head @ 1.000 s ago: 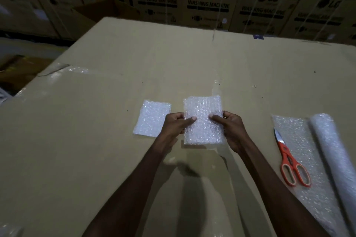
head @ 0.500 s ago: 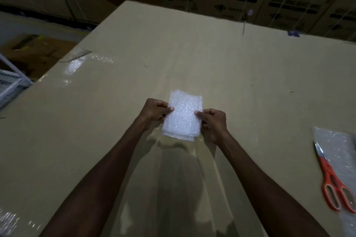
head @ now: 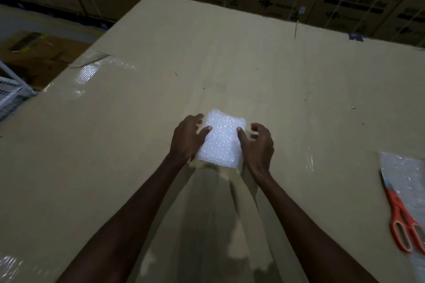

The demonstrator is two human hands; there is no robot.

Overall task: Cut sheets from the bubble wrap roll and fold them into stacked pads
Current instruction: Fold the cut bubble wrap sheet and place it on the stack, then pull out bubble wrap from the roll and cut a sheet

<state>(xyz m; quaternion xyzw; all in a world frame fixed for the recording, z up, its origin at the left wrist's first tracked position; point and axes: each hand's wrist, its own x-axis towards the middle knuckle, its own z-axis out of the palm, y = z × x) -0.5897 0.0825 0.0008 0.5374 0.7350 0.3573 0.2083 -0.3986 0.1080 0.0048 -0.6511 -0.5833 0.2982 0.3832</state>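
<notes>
Flanking the folded bubble wrap pad (head: 220,139), both hands sit on the tabletop (head: 299,89) at dead centre. Left hand (head: 187,138) at the pad's 9 o'clock edge, thumb tip touching its top face, other fingers loosely spread and curled beside the edge. Right hand (head: 258,142) at the 3 o'clock edge, thumb on top, fingers half curled; can't tell if they pinch the edge or only rest there. Pad lies flat, long axis running 12 to 6 o'clock, near end toward the wrists. Whether it's one pad or several layers stacked, can't tell. Hands about equally near, so either could press or square it. Scissors (head: 401,223) with orange handles lie well apart at 4 o'clock, on a loose bubble wrap sheet (head: 407,174). Likely next: flatten the pad, then reach right to cut more.
</notes>
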